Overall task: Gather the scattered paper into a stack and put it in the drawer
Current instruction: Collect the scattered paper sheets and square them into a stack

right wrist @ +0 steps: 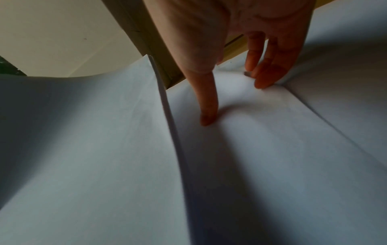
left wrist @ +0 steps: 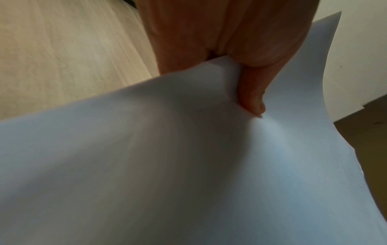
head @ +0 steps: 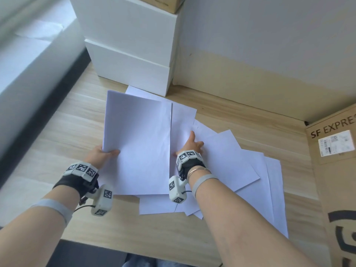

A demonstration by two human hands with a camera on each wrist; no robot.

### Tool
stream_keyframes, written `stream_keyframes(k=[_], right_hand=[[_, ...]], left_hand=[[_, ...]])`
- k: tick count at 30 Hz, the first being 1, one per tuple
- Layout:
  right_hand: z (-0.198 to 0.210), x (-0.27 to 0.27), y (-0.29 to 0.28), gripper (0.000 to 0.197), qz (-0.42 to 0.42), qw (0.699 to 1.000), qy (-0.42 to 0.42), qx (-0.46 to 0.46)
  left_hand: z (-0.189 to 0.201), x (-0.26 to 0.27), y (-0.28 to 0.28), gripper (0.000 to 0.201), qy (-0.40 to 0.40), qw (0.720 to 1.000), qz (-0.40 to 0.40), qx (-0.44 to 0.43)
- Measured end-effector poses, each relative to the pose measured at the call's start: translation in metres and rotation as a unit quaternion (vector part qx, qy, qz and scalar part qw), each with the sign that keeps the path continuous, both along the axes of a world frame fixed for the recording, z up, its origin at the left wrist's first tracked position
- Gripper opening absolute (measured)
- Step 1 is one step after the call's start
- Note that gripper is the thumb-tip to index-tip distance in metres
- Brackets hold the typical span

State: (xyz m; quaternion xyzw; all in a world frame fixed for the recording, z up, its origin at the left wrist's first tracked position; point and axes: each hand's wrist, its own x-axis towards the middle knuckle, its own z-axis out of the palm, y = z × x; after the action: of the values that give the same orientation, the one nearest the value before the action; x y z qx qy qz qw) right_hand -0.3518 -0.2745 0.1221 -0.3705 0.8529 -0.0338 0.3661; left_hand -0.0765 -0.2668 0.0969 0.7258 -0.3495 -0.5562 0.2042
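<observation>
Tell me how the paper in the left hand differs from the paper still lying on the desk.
The held stack is lifted and tilted off the desk; the loose sheets lie flat on it. The held stack has its edges roughly squared; the loose sheets fan out at different angles, overlapping. The left hand grips the held stack at its edge, while the right hand only touches the loose sheets with straight fingers. Both are plain white paper.

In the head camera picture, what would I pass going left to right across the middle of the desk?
Left hand gripping the held stack of paper → right hand with fingers spread on the loose sheets → cardboard box at the right edge.
</observation>
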Motion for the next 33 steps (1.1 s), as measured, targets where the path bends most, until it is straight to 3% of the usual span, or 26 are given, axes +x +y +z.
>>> stream_keyframes(k=[3, 8, 14, 20, 24, 29, 33], right_hand=[[-0.001, -0.006, 0.001, 0.100, -0.007, 1.000, -0.005, -0.002], [-0.003, -0.007, 0.000, 0.091, -0.001, 0.999, 0.046, -0.017], [0.002, -0.032, -0.036, 0.070, 0.096, 0.992, 0.073, -0.021], [-0.004, -0.041, -0.056, 0.095, 0.161, 0.980, 0.114, -0.009], [-0.003, -0.043, -0.068, 0.099, 0.167, 0.979, 0.119, 0.006], [0.002, -0.051, -0.075, 0.081, 0.186, 0.979, 0.069, 0.036], [0.009, -0.061, -0.071, 0.063, 0.175, 0.984, 0.042, 0.006]], left_hand=[[0.010, -0.004, 0.000, 0.030, 0.005, 1.000, 0.003, -0.005], [0.006, -0.003, -0.001, 0.036, 0.018, 1.000, 0.006, -0.009], [0.008, -0.003, -0.002, 0.029, 0.029, 0.999, 0.016, -0.015], [0.005, 0.001, 0.001, 0.025, 0.029, 0.999, 0.032, -0.004], [0.002, 0.001, 0.002, 0.022, 0.033, 0.998, 0.048, 0.003], [0.005, -0.006, 0.001, 0.037, 0.051, 0.997, 0.053, 0.016], [0.006, -0.012, 0.000, 0.035, 0.052, 0.997, 0.052, 0.016]])
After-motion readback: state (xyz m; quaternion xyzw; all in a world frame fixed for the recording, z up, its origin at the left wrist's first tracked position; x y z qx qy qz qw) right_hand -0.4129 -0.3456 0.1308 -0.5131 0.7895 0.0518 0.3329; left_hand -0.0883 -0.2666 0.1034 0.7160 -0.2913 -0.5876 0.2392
